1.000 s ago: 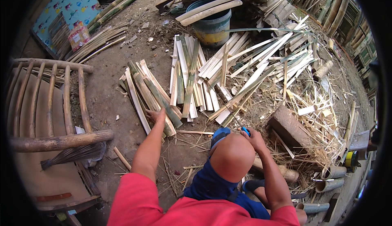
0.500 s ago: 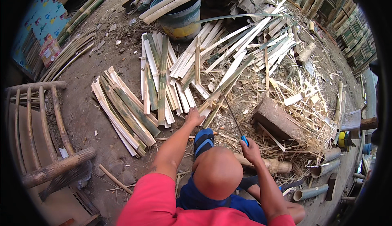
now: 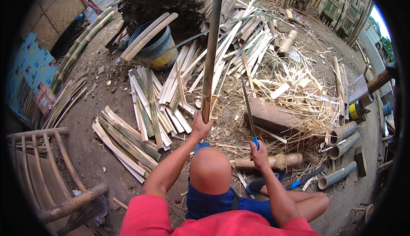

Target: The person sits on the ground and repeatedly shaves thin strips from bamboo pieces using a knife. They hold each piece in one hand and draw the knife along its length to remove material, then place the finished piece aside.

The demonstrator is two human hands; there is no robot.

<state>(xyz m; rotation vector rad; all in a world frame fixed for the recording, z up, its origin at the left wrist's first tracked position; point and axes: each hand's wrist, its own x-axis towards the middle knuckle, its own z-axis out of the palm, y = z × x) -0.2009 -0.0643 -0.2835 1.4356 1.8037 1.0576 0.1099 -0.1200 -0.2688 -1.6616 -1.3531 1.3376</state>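
Note:
My left hand (image 3: 201, 126) is closed round the lower end of a long split bamboo slat (image 3: 212, 44), which stands nearly upright in front of me. In my right hand (image 3: 259, 154) is the blue handle of a long, thin-bladed knife (image 3: 248, 108), its blade pointing up and away. Knife and slat are apart. To the left of my left hand lie a bundle of bamboo slats (image 3: 128, 140) and, just beyond it, a second stack of slats (image 3: 151, 103). A brown rectangular block (image 3: 271, 114) sits beyond my right hand, and a short bamboo log (image 3: 277, 161) lies close beside that hand.
Pale bamboo strips (image 3: 256, 44) and shavings (image 3: 299, 86) cover the ground ahead and right. A dark bucket (image 3: 160, 52) with two slats across it stands far left of centre. Bamboo tubes (image 3: 337, 177) lie at right; a bamboo frame (image 3: 74, 202) stands at left.
My left hand has lifted a bamboo slat from the ground to nearly upright. The knife stays in my right hand, its blade now steeper. The view has tilted up and shifted right.

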